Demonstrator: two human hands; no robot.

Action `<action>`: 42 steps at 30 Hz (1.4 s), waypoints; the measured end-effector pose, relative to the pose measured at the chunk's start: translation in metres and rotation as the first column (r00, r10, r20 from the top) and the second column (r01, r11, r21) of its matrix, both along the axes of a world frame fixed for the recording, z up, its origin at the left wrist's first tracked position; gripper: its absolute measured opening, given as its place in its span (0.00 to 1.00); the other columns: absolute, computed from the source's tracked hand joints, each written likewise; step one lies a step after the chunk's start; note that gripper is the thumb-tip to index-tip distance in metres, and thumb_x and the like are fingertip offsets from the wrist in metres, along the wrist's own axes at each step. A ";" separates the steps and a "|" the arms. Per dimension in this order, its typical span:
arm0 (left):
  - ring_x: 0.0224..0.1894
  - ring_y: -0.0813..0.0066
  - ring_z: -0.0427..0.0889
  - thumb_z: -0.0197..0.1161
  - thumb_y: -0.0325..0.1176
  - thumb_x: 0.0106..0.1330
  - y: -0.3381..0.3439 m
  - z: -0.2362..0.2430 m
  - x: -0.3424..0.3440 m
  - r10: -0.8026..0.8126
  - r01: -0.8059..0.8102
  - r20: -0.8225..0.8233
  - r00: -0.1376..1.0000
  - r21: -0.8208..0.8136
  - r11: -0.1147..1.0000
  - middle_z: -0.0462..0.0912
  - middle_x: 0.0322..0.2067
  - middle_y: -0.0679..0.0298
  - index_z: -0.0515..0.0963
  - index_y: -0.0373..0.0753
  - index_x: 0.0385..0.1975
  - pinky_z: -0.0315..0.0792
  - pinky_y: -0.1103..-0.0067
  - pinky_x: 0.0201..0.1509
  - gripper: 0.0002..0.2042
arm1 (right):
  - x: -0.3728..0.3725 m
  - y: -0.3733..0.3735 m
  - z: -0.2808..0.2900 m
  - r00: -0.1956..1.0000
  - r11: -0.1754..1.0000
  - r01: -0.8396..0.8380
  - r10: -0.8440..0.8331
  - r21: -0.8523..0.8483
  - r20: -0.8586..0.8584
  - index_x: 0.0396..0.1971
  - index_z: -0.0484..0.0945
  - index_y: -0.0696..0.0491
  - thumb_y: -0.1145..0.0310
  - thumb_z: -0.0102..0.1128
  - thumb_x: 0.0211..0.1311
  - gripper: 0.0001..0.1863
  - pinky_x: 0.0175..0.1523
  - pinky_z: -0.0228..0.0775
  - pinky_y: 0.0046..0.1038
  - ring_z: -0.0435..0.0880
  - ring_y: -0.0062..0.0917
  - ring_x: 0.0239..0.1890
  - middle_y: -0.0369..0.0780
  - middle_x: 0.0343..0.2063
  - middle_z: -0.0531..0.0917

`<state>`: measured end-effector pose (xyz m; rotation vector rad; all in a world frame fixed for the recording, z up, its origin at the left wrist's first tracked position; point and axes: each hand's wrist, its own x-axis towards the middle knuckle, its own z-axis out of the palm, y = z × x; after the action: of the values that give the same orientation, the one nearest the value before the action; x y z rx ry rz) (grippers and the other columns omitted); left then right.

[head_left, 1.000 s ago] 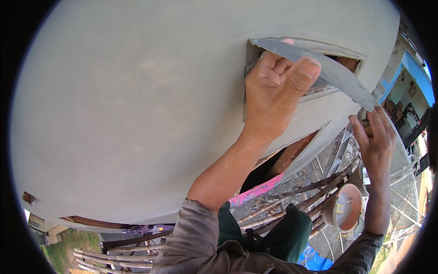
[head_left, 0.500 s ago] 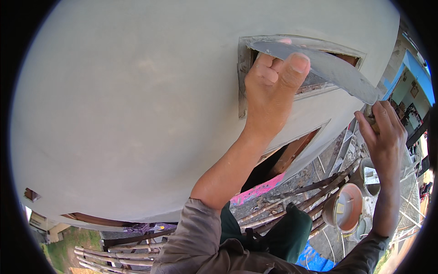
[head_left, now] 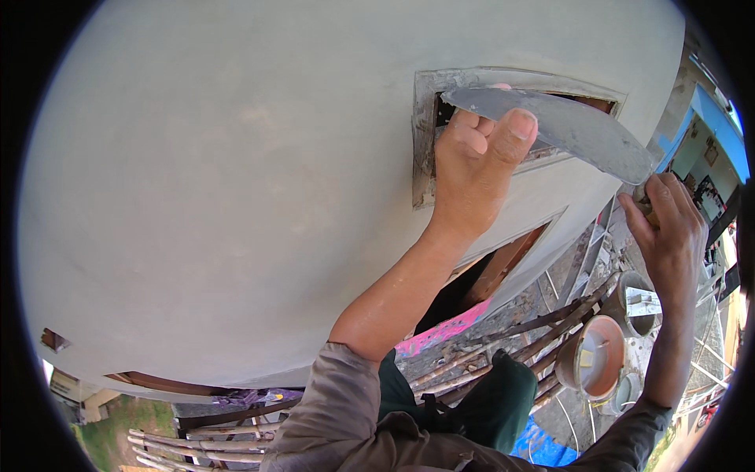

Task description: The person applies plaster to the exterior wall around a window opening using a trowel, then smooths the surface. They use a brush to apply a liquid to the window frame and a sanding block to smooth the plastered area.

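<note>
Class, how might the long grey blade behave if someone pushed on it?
The long grey blade looks thin, so it may flex slightly under pressure. Being flat, it is probably light for its length. Its smooth-looking face could be slippery.

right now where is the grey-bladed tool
The grey-bladed tool is right of centre in the head view's upper half, in front of the upper framed opening, reaching from the left hand to the right hand.

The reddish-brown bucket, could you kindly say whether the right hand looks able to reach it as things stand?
Probably not: the right hand grips the trowel at its handle end, and the bucket sits lower down. Its open mouth looks uncovered, though, so a freed hand might reach in.
</note>
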<state>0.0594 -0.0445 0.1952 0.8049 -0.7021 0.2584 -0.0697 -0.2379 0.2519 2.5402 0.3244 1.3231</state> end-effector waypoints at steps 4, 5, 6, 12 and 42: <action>0.48 0.78 0.74 0.72 0.44 0.62 0.002 -0.001 0.005 -0.140 0.154 0.125 0.982 -0.110 0.982 0.75 0.48 0.62 0.68 0.32 0.57 0.71 0.79 0.54 0.30 | 0.002 0.003 -0.006 0.998 0.999 -0.032 0.032 0.007 0.047 0.37 0.78 0.58 0.69 0.74 0.49 0.17 0.33 0.72 0.33 0.80 0.33 0.29 0.40 0.27 0.78; 0.48 0.78 0.74 0.73 0.43 0.62 0.003 0.000 0.006 -0.146 0.162 0.134 0.980 -0.121 0.979 0.75 0.48 0.62 0.68 0.32 0.57 0.71 0.78 0.54 0.30 | 0.002 0.004 -0.005 0.999 0.999 -0.029 0.028 0.015 0.041 0.37 0.78 0.58 0.69 0.74 0.49 0.17 0.33 0.72 0.33 0.80 0.33 0.29 0.40 0.27 0.78; 0.49 0.78 0.74 0.73 0.42 0.62 0.005 0.002 0.006 -0.152 0.171 0.144 0.978 -0.130 0.977 0.74 0.48 0.62 0.67 0.32 0.57 0.71 0.78 0.54 0.30 | 0.002 0.006 -0.005 0.999 0.999 -0.028 0.027 0.024 0.037 0.37 0.78 0.58 0.69 0.74 0.49 0.17 0.34 0.72 0.33 0.80 0.33 0.29 0.40 0.27 0.78; 0.49 0.78 0.74 0.73 0.39 0.62 0.015 0.006 0.014 -0.158 0.191 0.221 0.963 -0.138 0.972 0.75 0.47 0.63 0.67 0.32 0.56 0.70 0.79 0.54 0.29 | 0.006 0.016 -0.004 0.997 0.997 -0.060 0.057 0.049 0.051 0.37 0.78 0.58 0.69 0.74 0.49 0.17 0.34 0.72 0.33 0.80 0.33 0.29 0.40 0.28 0.78; 0.48 0.78 0.74 0.72 0.39 0.63 0.015 0.003 0.013 -0.188 0.214 0.193 0.963 -0.126 0.969 0.76 0.47 0.62 0.67 0.30 0.56 0.71 0.80 0.52 0.29 | 0.009 0.013 -0.005 0.997 0.998 -0.058 0.056 0.035 0.057 0.37 0.77 0.58 0.71 0.75 0.48 0.17 0.33 0.72 0.33 0.80 0.33 0.28 0.41 0.28 0.78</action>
<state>0.0726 -0.0296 0.1984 0.5698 -0.9183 0.1967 -0.0608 -0.2250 0.2466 2.5356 0.3677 1.4314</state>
